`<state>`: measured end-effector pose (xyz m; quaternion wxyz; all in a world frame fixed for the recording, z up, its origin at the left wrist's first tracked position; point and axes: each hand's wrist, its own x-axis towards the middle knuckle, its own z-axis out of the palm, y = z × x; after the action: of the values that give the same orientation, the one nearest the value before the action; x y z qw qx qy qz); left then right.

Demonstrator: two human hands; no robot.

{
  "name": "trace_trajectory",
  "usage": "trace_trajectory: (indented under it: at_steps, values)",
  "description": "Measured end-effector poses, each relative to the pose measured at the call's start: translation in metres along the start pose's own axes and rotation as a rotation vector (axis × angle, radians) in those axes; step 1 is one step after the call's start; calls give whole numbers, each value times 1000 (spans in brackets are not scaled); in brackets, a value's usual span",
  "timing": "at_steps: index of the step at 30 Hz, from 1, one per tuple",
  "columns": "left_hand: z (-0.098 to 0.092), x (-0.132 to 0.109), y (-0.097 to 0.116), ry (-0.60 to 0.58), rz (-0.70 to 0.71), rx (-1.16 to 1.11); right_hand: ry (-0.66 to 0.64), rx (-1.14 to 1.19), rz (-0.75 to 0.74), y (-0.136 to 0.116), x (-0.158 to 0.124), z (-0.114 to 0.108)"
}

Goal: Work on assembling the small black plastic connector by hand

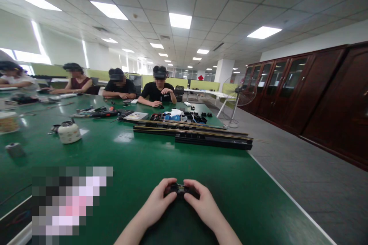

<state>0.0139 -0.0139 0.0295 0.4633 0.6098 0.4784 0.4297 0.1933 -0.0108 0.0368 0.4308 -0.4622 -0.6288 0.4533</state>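
Between my two hands, low in the middle of the head view, is a small black part (180, 190) with a bit of metal or brass colour at its centre. My left hand (161, 197) grips its left end, thumb in front and fingers behind. The right end is pinched the same way by my right hand (201, 199). Fingers cover both ends, so the part's full shape is hidden. It is just above or on the green table (230, 183); I cannot tell which.
Long black rails (212, 141) with thin brass-coloured rods lie across the table ahead. Behind them are blue and black small parts (172, 116) and tools (106, 113). A white jar (69, 132) and a metal cylinder (15, 150) stand left. Several people sit beyond.
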Motion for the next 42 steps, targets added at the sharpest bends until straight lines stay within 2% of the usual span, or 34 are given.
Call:
trace_trajectory:
  at_steps: [4, 11, 15, 22, 28, 33, 42]
  values:
    - [1, 2, 2, -24, -44, -259, 16, 188, 47, 2, 2, 2]
    - [10, 2, 1, 50, -81, -597, 76, 315, 35, -4, 1, 4]
    - [15, -2, 5, -4, -135, -725, 110, 338, 21, -5, 1, 5]
    - [15, -4, 13, -30, -195, -835, 105, 238, -48, -10, 0, 5]
    - [14, -4, 13, -12, -223, -797, 45, 55, -116, -17, -5, 5]
    - [15, -3, 12, 0, -227, -796, -11, 34, -135, -22, -7, 4]
    - [16, -4, 14, -15, -209, -821, -29, -5, -152, -24, -9, 2]
